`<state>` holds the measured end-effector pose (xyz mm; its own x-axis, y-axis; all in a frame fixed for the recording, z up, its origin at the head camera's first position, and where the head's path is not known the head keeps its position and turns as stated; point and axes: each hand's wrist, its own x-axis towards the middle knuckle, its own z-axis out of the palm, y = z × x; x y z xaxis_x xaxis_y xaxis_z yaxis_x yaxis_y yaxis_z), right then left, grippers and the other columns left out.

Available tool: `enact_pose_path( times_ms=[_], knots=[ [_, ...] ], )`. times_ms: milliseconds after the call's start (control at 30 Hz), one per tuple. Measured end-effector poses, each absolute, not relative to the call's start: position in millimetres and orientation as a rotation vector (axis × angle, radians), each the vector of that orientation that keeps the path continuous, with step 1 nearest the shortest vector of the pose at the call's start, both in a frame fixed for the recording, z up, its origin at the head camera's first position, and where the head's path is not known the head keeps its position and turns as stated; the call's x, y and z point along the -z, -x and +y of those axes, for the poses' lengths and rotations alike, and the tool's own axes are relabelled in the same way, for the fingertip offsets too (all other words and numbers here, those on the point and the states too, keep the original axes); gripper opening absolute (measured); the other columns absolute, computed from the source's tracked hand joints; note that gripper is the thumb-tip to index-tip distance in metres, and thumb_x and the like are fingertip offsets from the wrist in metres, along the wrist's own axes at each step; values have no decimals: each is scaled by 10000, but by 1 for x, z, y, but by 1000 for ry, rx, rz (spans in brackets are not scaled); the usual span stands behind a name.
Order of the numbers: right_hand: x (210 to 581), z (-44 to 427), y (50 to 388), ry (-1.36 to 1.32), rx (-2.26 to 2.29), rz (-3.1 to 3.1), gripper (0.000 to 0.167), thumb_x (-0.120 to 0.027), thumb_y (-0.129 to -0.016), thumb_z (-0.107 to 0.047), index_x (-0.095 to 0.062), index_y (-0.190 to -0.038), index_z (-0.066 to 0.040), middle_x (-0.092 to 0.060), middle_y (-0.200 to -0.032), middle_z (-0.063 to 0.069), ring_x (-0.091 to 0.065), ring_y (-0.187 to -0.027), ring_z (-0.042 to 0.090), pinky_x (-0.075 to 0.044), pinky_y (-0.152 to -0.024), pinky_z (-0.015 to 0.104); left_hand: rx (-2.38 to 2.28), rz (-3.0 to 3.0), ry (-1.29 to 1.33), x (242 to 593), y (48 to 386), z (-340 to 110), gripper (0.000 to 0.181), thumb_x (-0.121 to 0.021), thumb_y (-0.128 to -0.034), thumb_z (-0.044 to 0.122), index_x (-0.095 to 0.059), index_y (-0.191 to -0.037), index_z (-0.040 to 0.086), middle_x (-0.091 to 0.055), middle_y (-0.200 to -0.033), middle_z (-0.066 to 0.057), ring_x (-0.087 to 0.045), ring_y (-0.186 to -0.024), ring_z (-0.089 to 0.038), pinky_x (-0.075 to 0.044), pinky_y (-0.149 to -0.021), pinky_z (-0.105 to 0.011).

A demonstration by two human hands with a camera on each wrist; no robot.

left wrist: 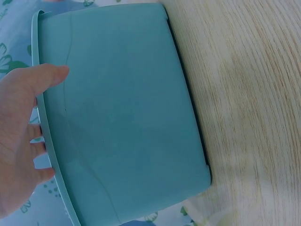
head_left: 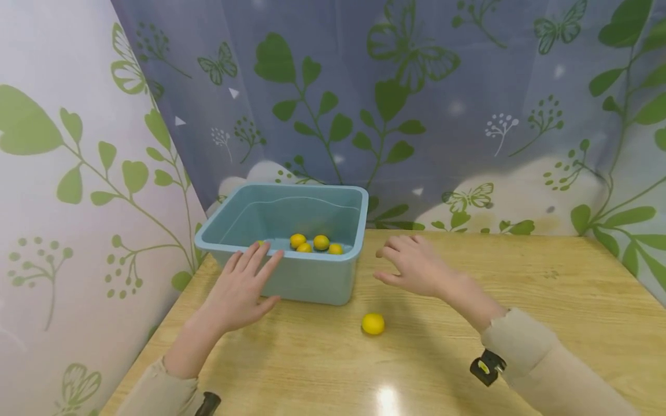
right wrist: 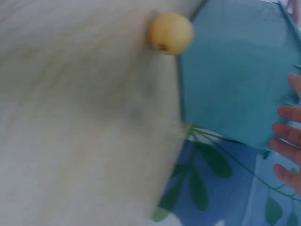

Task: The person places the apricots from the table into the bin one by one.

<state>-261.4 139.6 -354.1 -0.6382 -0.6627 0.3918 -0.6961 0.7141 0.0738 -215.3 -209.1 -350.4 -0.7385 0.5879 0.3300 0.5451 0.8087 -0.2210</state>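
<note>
A blue-green plastic bin (head_left: pixel 312 280) stands at the back left of the table with several yellow lemons (head_left: pixel 321 242) on its floor. My left hand (head_left: pixel 241 292) is at the bin's near rim, fingers extended and spread; whether they touch the rim I cannot tell. In the left wrist view its thumb (left wrist: pixel 51 76) lies over the bin's outer wall. To the right of the bin hovers my right hand (head_left: pixel 413 266), fingers loosely extended and holding nothing. A single lemon (head_left: pixel 373 324) lies on the table in front of the bin's right corner, between the hands.
The wooden table (head_left: pixel 520 289) reaches back to a dark patterned cloth (head_left: pixel 468 115) hanging behind it. A pale leaf-print cloth (head_left: pixel 62 231) borders the left side, close to the bin.
</note>
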Motion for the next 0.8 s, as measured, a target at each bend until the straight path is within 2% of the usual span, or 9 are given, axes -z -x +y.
enact_pose_path(
  times_ms=[167,567,800],
  knots=[
    [378,144,257,-1099,-59,-2511,369,-637,-843,-431,-653,-1020,-108,-571,-937,5,-545,-890,213,-428,-778,405,-149,-2624,848,348,216,-209,800,-674,-808,428,-332,-1429,58,-296,-1443,-235,-286,-1309,-399,-263,-1026,-564],
    [406,137,246,-1217,66,-2628,491,-617,-821,-522,-638,-1100,-118,-567,-1000,10,-530,-947,211,-414,-842,420,-159,-2638,846,347,218,-208,806,-670,-813,426,-315,-1439,61,-293,-1445,-233,-276,-1314,-392,-261,-1027,-564],
    [422,131,241,-1273,134,-2626,512,-633,-787,-561,-641,-1054,-125,-549,-947,-7,-517,-898,191,-422,-801,399,-168,-2635,841,349,217,-209,803,-667,-813,431,-321,-1437,61,-302,-1442,-233,-284,-1311,-389,-268,-1023,-563]
  ],
)
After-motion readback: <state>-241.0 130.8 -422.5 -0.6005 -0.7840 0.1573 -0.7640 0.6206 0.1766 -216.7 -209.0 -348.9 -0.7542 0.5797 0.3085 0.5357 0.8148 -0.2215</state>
